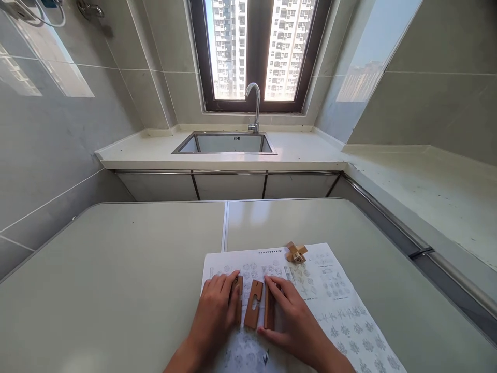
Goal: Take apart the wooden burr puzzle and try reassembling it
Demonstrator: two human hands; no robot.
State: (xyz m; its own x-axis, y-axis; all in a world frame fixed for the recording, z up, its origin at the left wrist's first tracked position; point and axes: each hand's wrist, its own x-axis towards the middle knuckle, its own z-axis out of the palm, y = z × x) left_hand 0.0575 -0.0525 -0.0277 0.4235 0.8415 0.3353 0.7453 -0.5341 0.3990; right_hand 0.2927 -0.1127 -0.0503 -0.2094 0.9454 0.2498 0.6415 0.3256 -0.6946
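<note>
Folding table [116, 269], near; printed instruction sheet [334, 305] lies flat on it as a work mat. Sink [225, 143], far: basin appears empty. Left hand [213, 316] and right hand [289, 318], fingers extended flat, not gripping, steady three notched wooden puzzle bars [253, 304] side by side. Assembled wooden burr puzzle [296, 253] sits at the sheet's far edge.
</note>
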